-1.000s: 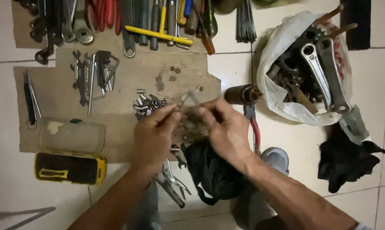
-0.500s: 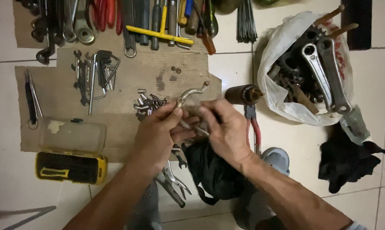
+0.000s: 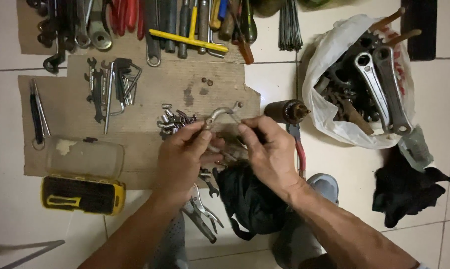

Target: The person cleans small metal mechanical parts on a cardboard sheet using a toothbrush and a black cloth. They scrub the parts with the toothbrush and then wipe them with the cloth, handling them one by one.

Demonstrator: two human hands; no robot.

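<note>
Holding a curved metal brake arm point(image 3: 222, 114) between both hands, you were, as far as I could judge, in the middle of turning it over to inspect or sort it. Your left hand point(image 3: 185, 154) had its thumb and forefinger pinched shut on one end of the arm, and your right hand point(image 3: 270, 149) had its fingertips closed on the other end, so the part hung just above the cardboard sheet point(image 3: 150, 99), beside the small pile of bolts point(image 3: 172, 122). Below your hands lay a black cloth bag point(image 3: 250, 199) and a pair of locking pliers point(image 3: 201, 214); a few more small parts sat half hidden under your fingers, and I could not tell what they were. To your right stood the white plastic bag point(image 3: 324, 99) of cranks and sprockets, and a yellow case point(image 3: 80, 194) lay at the left. In my judgement, the next move called for a steady two-handed grip and a clear spot on the cardboard, apart from the bolts.
</note>
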